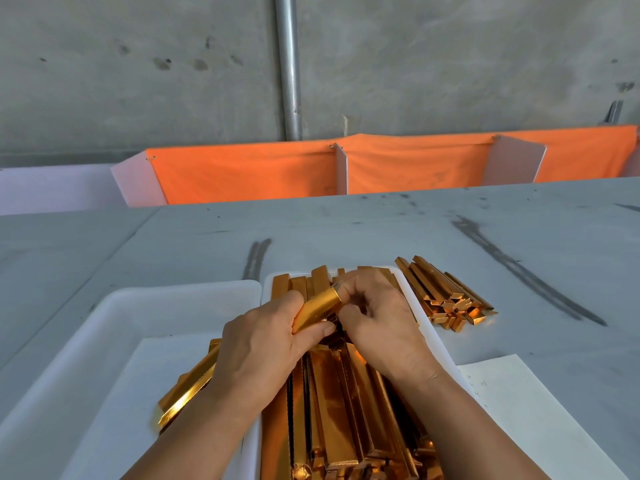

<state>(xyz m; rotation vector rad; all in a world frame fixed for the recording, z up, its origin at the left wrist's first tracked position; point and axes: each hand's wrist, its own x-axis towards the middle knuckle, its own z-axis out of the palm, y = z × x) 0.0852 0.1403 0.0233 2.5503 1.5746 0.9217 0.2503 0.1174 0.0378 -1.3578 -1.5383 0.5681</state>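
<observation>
Held over the near-middle of the right tray [414,299], above its stock of folded gold pieces [332,393]: one gold strip [317,308], off the stack and in the air. Left hand [256,344] curled round the strip's lower left end, thumb on top. Right hand [381,327] pinching the upper right end with curled fingertips. Hands nearly touching, strip bridging the narrow gap between them.

Long axis diagonal, low left to high right, roughly crosswise to the stock below, which runs near to far. Neither hand nearer than the other; both already on it, the left holding more of its length. Looks like folding or shaping in progress, judged from the curved face of the foil.

Two likely drop spots:
- left tray [138,306], just beside the left hand, a few gold pieces [187,393] at its near right side and open floor beyond
- loose pile [446,296] on the table [346,230], just past the right tray's far right rim, nearer the right hand

Rims to clear: the touching walls of the two trays on the way left, the right tray's outer wall on the way right. Paper sheet [540,410] flat at the near right. Plenty of bare table beyond both trays, up to the orange cloth [259,174]
</observation>
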